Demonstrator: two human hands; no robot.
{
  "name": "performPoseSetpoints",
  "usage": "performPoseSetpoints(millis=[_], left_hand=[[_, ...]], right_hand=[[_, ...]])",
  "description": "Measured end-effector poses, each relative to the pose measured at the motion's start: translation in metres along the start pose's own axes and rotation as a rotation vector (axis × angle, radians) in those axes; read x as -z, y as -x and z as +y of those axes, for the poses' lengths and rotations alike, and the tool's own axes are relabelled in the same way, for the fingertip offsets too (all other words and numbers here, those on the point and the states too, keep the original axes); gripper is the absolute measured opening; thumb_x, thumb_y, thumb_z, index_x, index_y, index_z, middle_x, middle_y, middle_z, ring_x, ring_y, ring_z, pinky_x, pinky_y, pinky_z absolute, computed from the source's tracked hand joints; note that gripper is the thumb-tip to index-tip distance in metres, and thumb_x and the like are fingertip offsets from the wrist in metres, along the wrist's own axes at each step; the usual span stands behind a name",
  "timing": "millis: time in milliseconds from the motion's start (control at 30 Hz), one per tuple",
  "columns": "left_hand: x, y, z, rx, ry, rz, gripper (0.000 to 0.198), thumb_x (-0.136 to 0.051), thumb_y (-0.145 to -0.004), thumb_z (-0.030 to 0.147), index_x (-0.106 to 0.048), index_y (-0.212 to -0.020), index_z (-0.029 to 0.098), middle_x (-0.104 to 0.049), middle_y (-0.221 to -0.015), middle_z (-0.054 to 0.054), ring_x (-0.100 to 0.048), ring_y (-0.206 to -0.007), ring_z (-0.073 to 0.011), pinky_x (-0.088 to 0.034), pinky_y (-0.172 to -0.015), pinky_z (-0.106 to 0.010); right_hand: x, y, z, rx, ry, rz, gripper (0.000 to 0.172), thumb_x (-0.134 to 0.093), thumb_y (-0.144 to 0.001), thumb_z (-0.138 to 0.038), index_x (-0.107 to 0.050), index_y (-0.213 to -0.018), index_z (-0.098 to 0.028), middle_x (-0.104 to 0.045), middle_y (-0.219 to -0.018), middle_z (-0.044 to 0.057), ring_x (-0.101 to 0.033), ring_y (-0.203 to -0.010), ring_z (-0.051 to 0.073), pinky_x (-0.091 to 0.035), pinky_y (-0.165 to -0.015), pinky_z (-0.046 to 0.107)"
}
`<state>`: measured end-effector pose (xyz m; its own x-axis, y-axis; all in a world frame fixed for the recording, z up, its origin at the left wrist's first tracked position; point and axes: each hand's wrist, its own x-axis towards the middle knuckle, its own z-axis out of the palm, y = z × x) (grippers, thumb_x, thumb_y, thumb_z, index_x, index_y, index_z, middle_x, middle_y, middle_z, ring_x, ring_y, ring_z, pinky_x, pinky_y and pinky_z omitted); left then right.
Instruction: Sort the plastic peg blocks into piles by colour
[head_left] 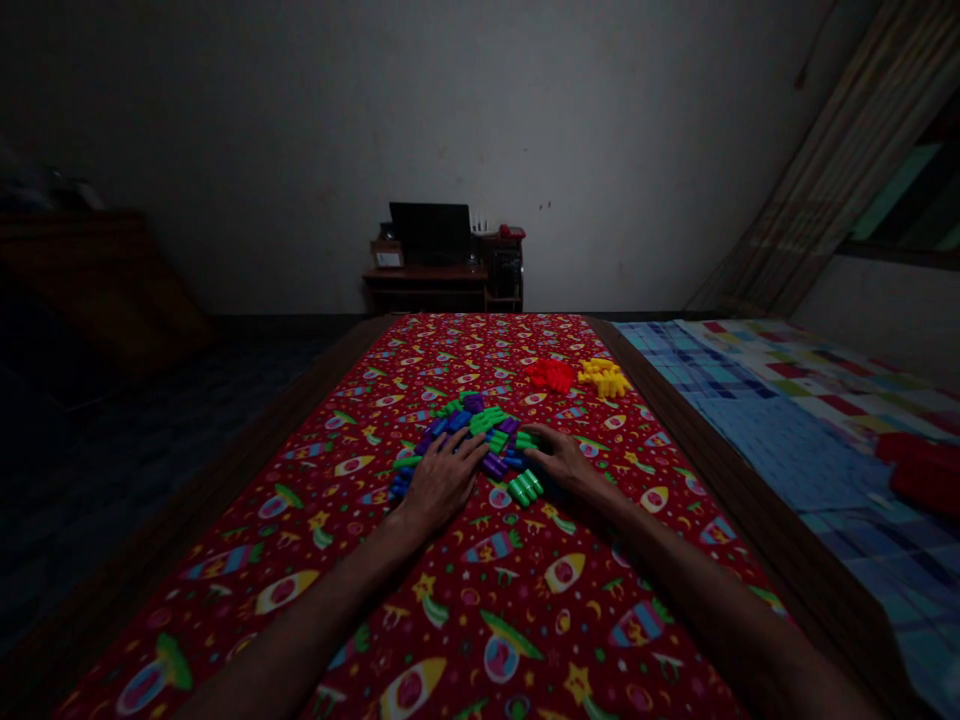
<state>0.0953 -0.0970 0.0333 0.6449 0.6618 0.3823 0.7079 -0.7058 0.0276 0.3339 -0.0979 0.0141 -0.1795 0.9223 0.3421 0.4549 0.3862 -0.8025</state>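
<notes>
Head camera looks down a long table to a mixed pile of plastic pieces [480,425], green, blue and purple, lying at the middle of the table, a little far of both hands. The left hand [442,482] lies palm down on the near left side of the pile with its fingers spread, flat on the pieces rather than closed around any of them. That reads as a hand covering or steadying the heap so the loose pieces stay put. The right hand [564,462] rests palm down at the near right side, its fingers held close together and pointing left into the pile; whether they pinch a piece underneath I cannot tell (the light is very dim). Between the two hands, on the near side, a small green block [525,487] sits apart from the rest.

Farther off and to the right lie a red heap [550,374] and, just beside it on its right, a yellow heap [604,377]. Each is one colour only and well apart from the mixed pile, so the pieces seem grouped by colour. All of them lie on a red cloth printed with rockets [480,600], which covers the table up to its wooden edge [739,500].

Right of the table lies a checked cover [787,420] with a red object [922,470] on it. A small desk [435,275] carrying a dark screen [429,232] stands against the far wall, and a curtain [825,180] hangs at far right.
</notes>
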Motion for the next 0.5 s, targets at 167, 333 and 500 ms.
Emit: performPoseSetpoints(millis=[167,333,500], left_hand=[[0.0,0.005,-0.002,0.028,0.023,0.033,0.04,-0.044,-0.085,0.01,-0.06,-0.121,0.02,-0.06,-0.129,-0.012,-0.049,-0.125,-0.0297,-0.04,-0.103,-0.051],[0.0,0.006,-0.002,-0.009,0.033,0.043,0.038,-0.042,-0.086,0.009,-0.06,-0.117,0.02,-0.065,-0.113,-0.012,-0.054,-0.115,-0.0269,-0.043,-0.097,-0.045],[0.002,0.005,-0.002,0.061,-0.098,0.059,0.033,-0.04,-0.089,0.014,-0.059,-0.116,0.019,-0.066,-0.101,-0.012,-0.06,-0.099,-0.0275,-0.042,-0.091,-0.045]], right_hand=[[-0.012,0.001,-0.001,-0.005,-0.087,-0.13,0.051,-0.063,-0.074,-0.019,-0.059,-0.126,-0.016,-0.068,-0.116,0.01,-0.065,-0.1,0.023,-0.052,-0.086,0.037],[-0.006,0.001,-0.011,0.014,0.048,-0.092,0.036,-0.06,-0.079,-0.02,-0.067,-0.113,-0.016,-0.071,-0.109,0.01,-0.067,-0.096,0.024,-0.053,-0.085,0.038],[0.002,0.006,-0.019,0.117,0.161,-0.099,0.035,-0.059,-0.083,-0.025,-0.065,-0.118,-0.018,-0.071,-0.107,0.009,-0.067,-0.094,0.022,-0.052,-0.083,0.035]])
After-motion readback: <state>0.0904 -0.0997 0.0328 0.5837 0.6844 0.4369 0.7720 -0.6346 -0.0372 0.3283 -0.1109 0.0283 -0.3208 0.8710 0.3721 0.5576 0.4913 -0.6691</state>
